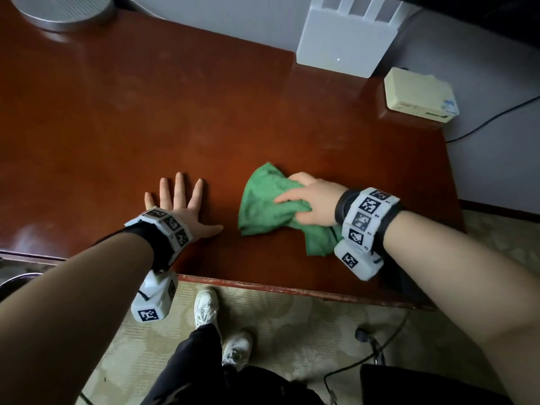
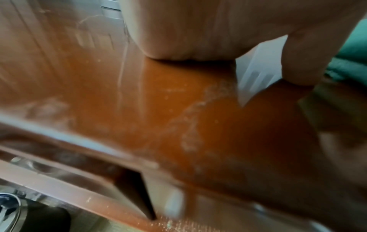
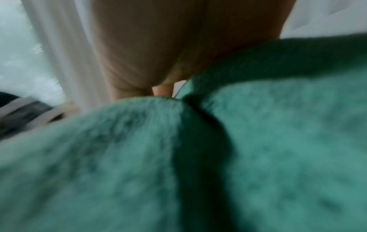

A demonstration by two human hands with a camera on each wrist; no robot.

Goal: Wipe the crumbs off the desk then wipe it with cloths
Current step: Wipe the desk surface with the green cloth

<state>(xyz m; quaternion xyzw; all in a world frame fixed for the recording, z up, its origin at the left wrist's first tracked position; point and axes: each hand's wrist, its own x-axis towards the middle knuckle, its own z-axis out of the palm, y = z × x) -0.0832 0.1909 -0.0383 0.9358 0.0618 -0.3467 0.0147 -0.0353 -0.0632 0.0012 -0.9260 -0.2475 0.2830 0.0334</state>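
The desk [image 1: 204, 106] is being wiped with a green cloth [image 1: 263, 206].

The green cloth is bunched up and gripped by the right hand [image 1: 312, 203], pressed on the desk near its front edge. The left hand [image 1: 178, 209] is laid flat with fingers spread, holding nothing, just beside the cloth. Pale crumbs [image 2: 190, 119] are seen near the desk's front edge. Crumbs could be pushed off onto the floor, or smeared if the cloth is dragged too fast. The white box [image 1: 344, 36] at the desk's back could be bumped.

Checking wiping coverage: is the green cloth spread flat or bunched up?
Bunched up. The green terry cloth lies crumpled in folds on the red-brown wooden desk, gathered under the right hand.
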